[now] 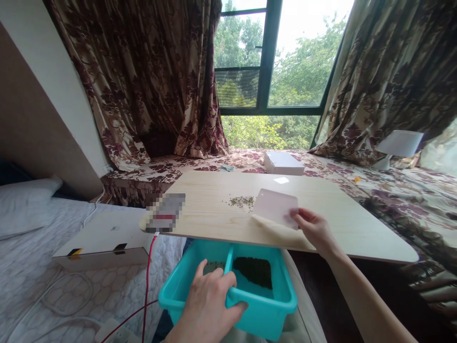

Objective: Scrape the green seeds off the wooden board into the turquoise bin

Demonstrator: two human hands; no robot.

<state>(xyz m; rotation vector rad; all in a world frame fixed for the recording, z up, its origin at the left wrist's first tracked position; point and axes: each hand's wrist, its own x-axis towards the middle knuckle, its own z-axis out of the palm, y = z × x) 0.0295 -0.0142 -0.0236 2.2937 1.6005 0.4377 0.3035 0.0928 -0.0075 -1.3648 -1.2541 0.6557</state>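
My right hand (316, 228) pinches a thin, translucent white plastic scraper (274, 207) by its right edge, just above the table. To the left of the scraper lies a small scatter of dark seed-like grains (242, 202) on the pale wooden tabletop (214, 224). Below the table's near edge, my left hand (214, 300) grips a turquoise two-compartment bin (264, 318), thumb on the front rim and fingers over the divider. A dark heap of grains (254, 271) covers part of the right compartment's floor. A few grains show in the left compartment, partly hidden by my fingers.
A blurred-out flat device (166, 213) with a red cable (147, 281) rests at the table's left end. On the bed at left is a white box (107, 236). Behind the table are another white box (283, 163) and a lamp (400, 143) on the window ledge.
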